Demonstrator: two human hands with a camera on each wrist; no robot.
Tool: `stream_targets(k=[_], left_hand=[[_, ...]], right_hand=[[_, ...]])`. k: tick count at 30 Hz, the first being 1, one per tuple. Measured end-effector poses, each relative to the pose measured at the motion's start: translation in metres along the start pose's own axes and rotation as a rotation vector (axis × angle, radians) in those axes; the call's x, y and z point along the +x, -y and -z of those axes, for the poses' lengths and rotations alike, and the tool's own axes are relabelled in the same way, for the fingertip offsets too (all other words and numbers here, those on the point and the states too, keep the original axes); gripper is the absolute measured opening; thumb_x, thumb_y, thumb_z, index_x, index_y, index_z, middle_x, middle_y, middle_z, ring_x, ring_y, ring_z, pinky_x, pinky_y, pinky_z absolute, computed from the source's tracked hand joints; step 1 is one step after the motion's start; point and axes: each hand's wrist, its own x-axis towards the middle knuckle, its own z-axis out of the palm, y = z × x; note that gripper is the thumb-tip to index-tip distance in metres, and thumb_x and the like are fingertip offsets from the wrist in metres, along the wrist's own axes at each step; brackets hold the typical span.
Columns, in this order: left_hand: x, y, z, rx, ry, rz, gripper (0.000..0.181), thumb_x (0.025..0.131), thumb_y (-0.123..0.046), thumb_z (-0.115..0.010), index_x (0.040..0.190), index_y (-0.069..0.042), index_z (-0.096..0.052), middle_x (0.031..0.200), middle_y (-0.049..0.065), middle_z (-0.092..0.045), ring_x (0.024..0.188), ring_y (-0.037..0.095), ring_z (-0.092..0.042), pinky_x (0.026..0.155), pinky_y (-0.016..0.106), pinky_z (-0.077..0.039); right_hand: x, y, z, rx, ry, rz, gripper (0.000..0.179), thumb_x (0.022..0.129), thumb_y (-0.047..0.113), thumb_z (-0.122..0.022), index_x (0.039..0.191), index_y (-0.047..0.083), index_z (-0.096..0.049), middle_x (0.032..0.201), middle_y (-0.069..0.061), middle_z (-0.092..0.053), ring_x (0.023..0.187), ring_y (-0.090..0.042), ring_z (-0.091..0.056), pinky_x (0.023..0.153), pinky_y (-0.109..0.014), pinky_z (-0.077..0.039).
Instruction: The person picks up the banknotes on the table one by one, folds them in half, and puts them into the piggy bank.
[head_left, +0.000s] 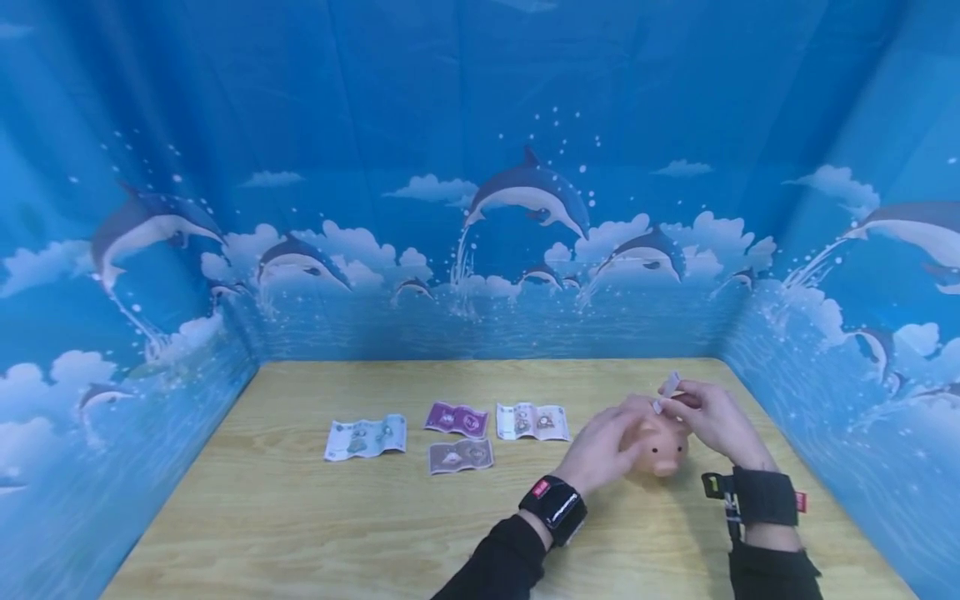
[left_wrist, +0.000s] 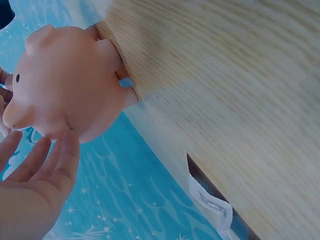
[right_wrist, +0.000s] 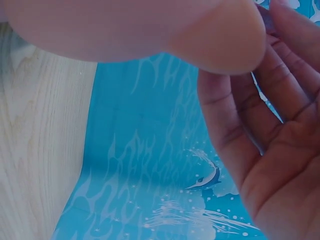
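Note:
A pink piggy bank (head_left: 662, 448) stands on the right part of the table, its snout toward me. My left hand (head_left: 597, 450) holds its side, thumb toward the front and fingers reaching behind; in the left wrist view the fingertips of that hand (left_wrist: 42, 187) touch the pig's rounded body (left_wrist: 75, 80). Over the pig's top, my right hand (head_left: 716, 417) pinches a small folded banknote (head_left: 671, 384), one end sticking up above the fingers. The right wrist view shows the curled fingers of this hand (right_wrist: 280, 135) close against the pig's ear; the pig's slot is hidden.
Left of the pig lie several creased banknotes: a pinkish-white one (head_left: 532, 422), a purple one (head_left: 457, 420), a brown-grey one (head_left: 461, 456) and a green one (head_left: 366, 437). A blue dolphin-print curtain (head_left: 360, 317) borders the wooden table (head_left: 300, 517) at the back and sides.

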Motion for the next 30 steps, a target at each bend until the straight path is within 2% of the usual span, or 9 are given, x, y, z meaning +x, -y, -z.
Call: stream_targets(k=[3,7,11,20,25,30], left_hand=[[0.003,0.0,-0.003,0.044,-0.021,-0.039,0.052,0.096,-0.029,-0.061,0.145,-0.02,-0.047,0.151,0.001,-0.047,0.138,0.015,-0.044,0.114,0.031,-0.039],[0.007,0.0,-0.007,0.12,-0.051,-0.109,0.058,0.094,-0.028,-0.064,0.147,-0.018,-0.043,0.149,0.001,-0.047,0.136,0.014,-0.046,0.114,0.028,-0.038],[0.008,0.0,-0.011,0.184,-0.052,-0.161,0.066,0.092,-0.032,-0.066,0.15,-0.018,-0.037,0.148,0.001,-0.045,0.137,0.016,-0.045,0.115,0.03,-0.037],[0.008,-0.004,-0.009,0.181,0.011,-0.115,0.065,0.098,-0.041,-0.056,0.154,-0.022,-0.029,0.152,0.003,-0.039,0.142,0.021,-0.037,0.111,0.037,-0.042],[0.008,-0.006,-0.007,0.177,0.05,-0.073,0.067,0.098,-0.044,-0.054,0.156,-0.024,-0.026,0.157,0.004,-0.034,0.144,0.02,-0.034,0.111,0.037,-0.043],[0.01,-0.007,-0.006,0.171,0.069,-0.079,0.067,0.097,-0.043,-0.056,0.155,-0.026,-0.026,0.157,0.003,-0.033,0.144,0.019,-0.034,0.108,0.036,-0.045]], right_hand=[[0.001,-0.001,-0.001,0.004,-0.002,0.011,0.032,0.099,0.029,-0.059,0.118,0.004,-0.067,0.114,-0.023,-0.07,0.102,-0.037,-0.069,0.076,-0.04,-0.06],[0.002,-0.003,-0.003,-0.005,0.001,0.018,0.035,0.099,0.032,-0.058,0.122,0.006,-0.066,0.116,-0.022,-0.069,0.104,-0.038,-0.068,0.078,-0.043,-0.06],[0.002,-0.002,-0.003,-0.012,0.002,0.016,0.037,0.1,0.031,-0.058,0.123,0.004,-0.066,0.117,-0.021,-0.069,0.104,-0.039,-0.067,0.08,-0.045,-0.059],[0.001,0.002,-0.004,-0.056,-0.019,0.051,0.029,0.099,0.028,-0.06,0.118,0.008,-0.069,0.113,-0.016,-0.072,0.102,-0.036,-0.067,0.08,-0.041,-0.057],[0.001,0.002,-0.005,-0.052,0.005,0.06,0.029,0.099,0.028,-0.058,0.118,0.009,-0.07,0.112,-0.013,-0.072,0.102,-0.034,-0.066,0.078,-0.038,-0.057],[0.0,0.002,-0.005,-0.053,0.016,0.06,0.026,0.099,0.029,-0.059,0.115,0.011,-0.071,0.109,-0.01,-0.073,0.101,-0.031,-0.066,0.077,-0.035,-0.056]])
